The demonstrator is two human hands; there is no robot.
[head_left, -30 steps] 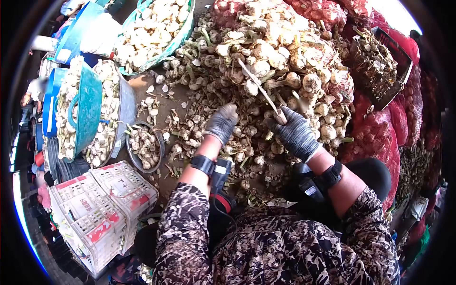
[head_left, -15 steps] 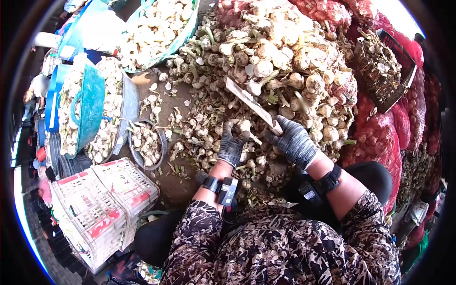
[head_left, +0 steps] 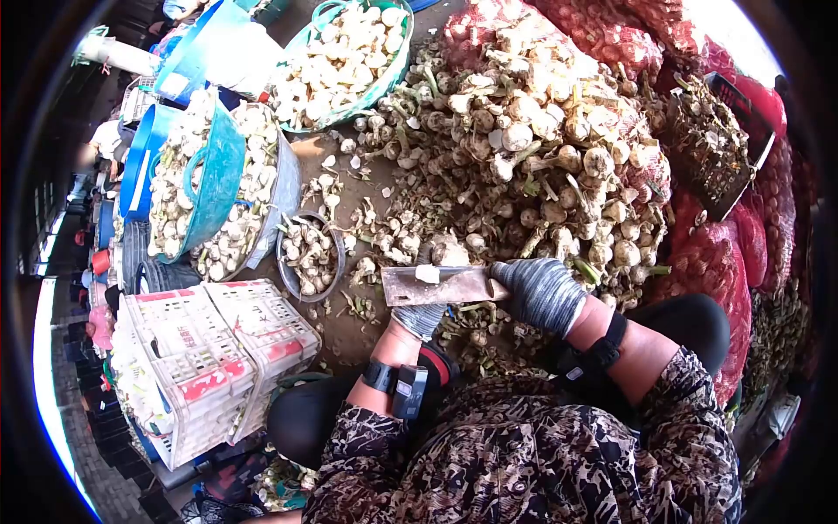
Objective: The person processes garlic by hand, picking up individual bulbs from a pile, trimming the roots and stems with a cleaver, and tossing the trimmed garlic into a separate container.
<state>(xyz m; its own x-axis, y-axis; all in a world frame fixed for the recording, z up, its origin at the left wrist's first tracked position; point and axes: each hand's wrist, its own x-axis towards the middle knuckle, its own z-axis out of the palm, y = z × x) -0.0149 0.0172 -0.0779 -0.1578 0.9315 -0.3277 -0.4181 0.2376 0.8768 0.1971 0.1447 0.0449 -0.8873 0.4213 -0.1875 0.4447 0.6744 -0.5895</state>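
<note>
My right hand [head_left: 541,293], in a grey knit glove, is closed round the handle end of a wide-bladed knife [head_left: 463,286]. The blade lies level in front of me, pointing left, with a small white piece of garlic [head_left: 428,273] on its face. Behind it, my gloved left hand [head_left: 419,320] is largely hidden. A garlic bulb [head_left: 450,251] shows just past the blade's far edge, in the left hand's grasp; the fingers around it are mostly covered. Beyond both hands rises a big heap of garlic bulbs [head_left: 559,166] with stems.
A small round bucket [head_left: 339,262] of garlic stands left of my hands. Further left are a white plastic crate [head_left: 231,341], a teal tub [head_left: 214,188] and a teal basket [head_left: 403,57] of bulbs. Red mesh sacks [head_left: 703,271] and a dark crate [head_left: 731,196] of scraps line the right.
The knife has swung from pointing up and away to lying level, across the left hand and bulb. My view has shifted, so the surroundings sit further right.
</note>
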